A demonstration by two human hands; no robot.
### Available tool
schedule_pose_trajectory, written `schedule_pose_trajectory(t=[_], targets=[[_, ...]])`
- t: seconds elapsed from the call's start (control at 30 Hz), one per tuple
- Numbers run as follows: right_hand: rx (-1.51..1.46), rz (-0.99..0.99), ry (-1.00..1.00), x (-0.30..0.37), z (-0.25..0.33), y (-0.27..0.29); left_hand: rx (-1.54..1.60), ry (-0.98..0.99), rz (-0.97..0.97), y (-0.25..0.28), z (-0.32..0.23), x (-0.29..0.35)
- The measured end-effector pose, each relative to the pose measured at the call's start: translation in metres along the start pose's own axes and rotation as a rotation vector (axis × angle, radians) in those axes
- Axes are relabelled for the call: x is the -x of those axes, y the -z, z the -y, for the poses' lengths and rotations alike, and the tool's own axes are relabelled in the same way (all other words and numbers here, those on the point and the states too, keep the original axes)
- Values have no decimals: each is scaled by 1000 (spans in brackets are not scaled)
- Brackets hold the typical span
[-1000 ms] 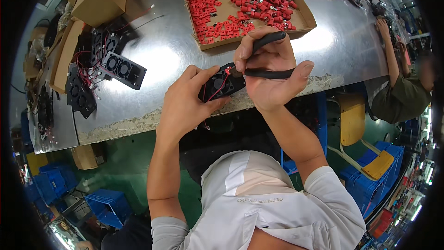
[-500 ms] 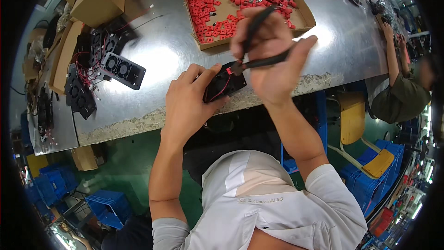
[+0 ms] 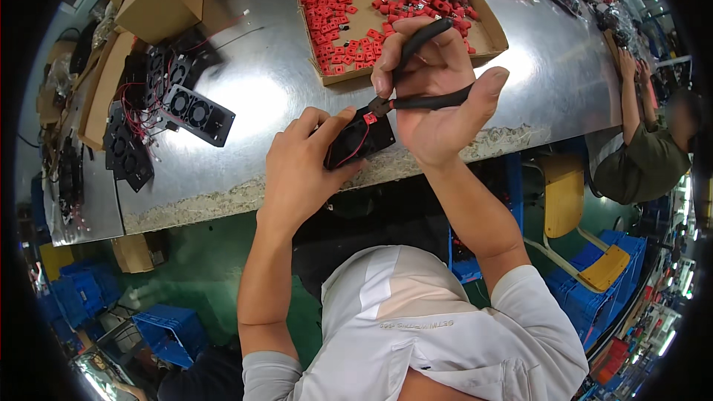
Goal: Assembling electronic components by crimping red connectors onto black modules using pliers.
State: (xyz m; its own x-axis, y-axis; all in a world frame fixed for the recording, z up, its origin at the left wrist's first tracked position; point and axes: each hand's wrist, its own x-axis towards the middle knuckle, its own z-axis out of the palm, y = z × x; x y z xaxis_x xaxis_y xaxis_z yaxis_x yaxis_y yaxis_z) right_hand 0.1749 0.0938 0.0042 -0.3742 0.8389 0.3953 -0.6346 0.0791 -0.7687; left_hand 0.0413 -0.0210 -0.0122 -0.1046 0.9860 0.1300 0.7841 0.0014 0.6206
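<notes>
My left hand (image 3: 291,167) is closed around a black fan panel (image 3: 355,147), keeping it tilted above the table's front edge. A small red connector piece (image 3: 370,118) sits at the panel's upper edge, and a red wire runs down from it. In my right hand (image 3: 438,130) are pliers with black handles (image 3: 427,102), the handles spread wide between fingers and thumb. Their jaws are right at the red piece; whether they grip it I cannot tell. My left fingers hide part of the panel.
A shallow cardboard tray (image 3: 490,48) of red pieces stands beyond my hands. More fan panels (image 3: 199,115) with tangled red wires lie to the left, near a cardboard box (image 3: 160,0). At far right, another person (image 3: 645,156) works at the table beside a yellow chair (image 3: 564,197).
My right hand, blurred before, is now sharp, with its fingers and the pliers' upper handle slightly lower. The pliers' jaws stay near the red piece. My left hand keeps the panel nearly in place.
</notes>
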Motion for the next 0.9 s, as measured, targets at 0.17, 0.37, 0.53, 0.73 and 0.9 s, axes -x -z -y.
schedule_pose_trajectory(t=[0.17, 0.37, 0.53, 0.73, 0.9], targets=[[70, 7, -4, 0, -2, 1, -15, -3, -6, 0, -1, -1], [100, -17, -23, 0, -4, 0, 0, 2, -3, 0, -1, -1], [96, -64, -67, 8, -3, -6, 11, 7, -4, 2, 2, -1], [-203, 56, 259, 18, -14, 18, 84, 5, 49, 8, -1, -15], [-86, -89, 144, 20, 22, 13, 83, 114, 52, 15, -4, -6]])
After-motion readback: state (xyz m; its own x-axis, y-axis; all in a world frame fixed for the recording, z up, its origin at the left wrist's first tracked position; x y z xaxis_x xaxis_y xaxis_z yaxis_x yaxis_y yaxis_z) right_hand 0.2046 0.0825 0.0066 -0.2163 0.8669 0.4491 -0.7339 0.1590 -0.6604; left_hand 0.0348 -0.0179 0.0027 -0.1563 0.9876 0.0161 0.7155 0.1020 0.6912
